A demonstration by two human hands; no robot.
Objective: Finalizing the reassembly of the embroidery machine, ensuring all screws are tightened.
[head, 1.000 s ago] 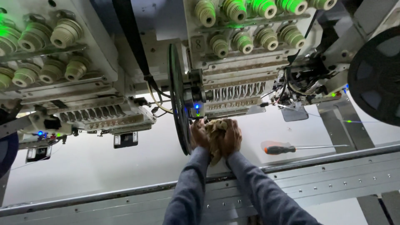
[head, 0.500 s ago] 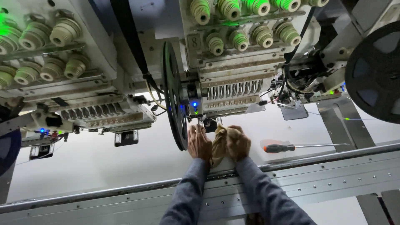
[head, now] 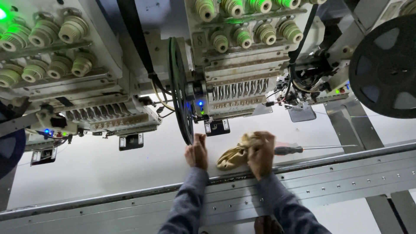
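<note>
My right hand [head: 261, 152] grips a crumpled tan cloth [head: 232, 156] that rests on the white machine table [head: 108, 169], just below an embroidery head [head: 236, 93]. My left hand [head: 196, 151] is a closed fist beside the cloth, touching the lower rim of a thin black wheel [head: 178, 93] that stands on edge left of the head. A screwdriver with a red and black handle [head: 289, 150] lies on the table right of my right hand. Both forearms wear grey-blue sleeves.
A second embroidery head [head: 104, 115] hangs at the left, with rows of pale thread knobs [head: 47, 32] under green light. A large black reel [head: 388, 65] sits at the upper right. A metal rail [head: 329, 173] runs along the table's near edge.
My hands were together on the cloth under the head; they have drawn apart and nearer the rail. The right keeps the cloth, the left has come off it.
</note>
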